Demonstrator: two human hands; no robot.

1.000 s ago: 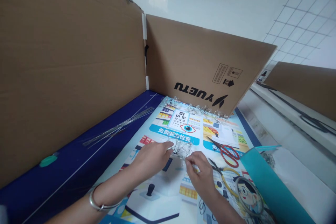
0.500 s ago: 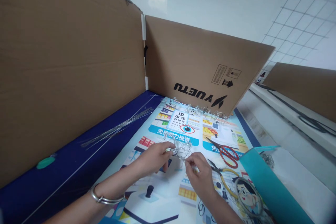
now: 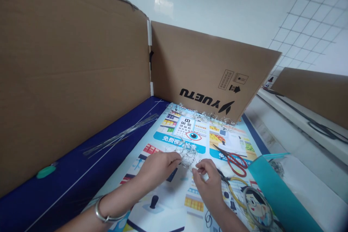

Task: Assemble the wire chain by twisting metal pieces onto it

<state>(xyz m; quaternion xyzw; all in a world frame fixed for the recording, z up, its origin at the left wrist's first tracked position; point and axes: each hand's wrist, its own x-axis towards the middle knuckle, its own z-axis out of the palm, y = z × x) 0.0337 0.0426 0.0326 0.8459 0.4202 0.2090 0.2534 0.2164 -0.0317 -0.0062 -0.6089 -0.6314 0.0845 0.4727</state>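
Observation:
My left hand [image 3: 160, 163], with a silver bangle [image 3: 102, 212] on its wrist, pinches the near-left side of a loose tangle of thin silvery wire [image 3: 187, 154]. My right hand [image 3: 208, 179] is at the tangle's right side, thumb and forefinger closed around what looks like a fine wire end. The wire's exact shape is too fine to make out. Just right of that hand lie yellow-handled pliers or snips [image 3: 233, 188], partly hidden by it. Red-handled scissors [image 3: 235, 163] rest a bit farther off, blades pointing away to the left.
Small twisted wire pieces [image 3: 206, 116] line the foot of the cardboard panel [image 3: 206, 61]. Straight wires [image 3: 122, 134] lie on the blue surface at left, near a green blob [image 3: 46, 171]. A wire coil [image 3: 257, 206] and teal folder [image 3: 282, 192] are at right. Printed poster sheet [image 3: 168, 206] beneath.
My left hand has turned slightly, its thumb and forefinger now pressed together at the wire. My right hand's fingers have shifted a little. The view has tilted slightly.

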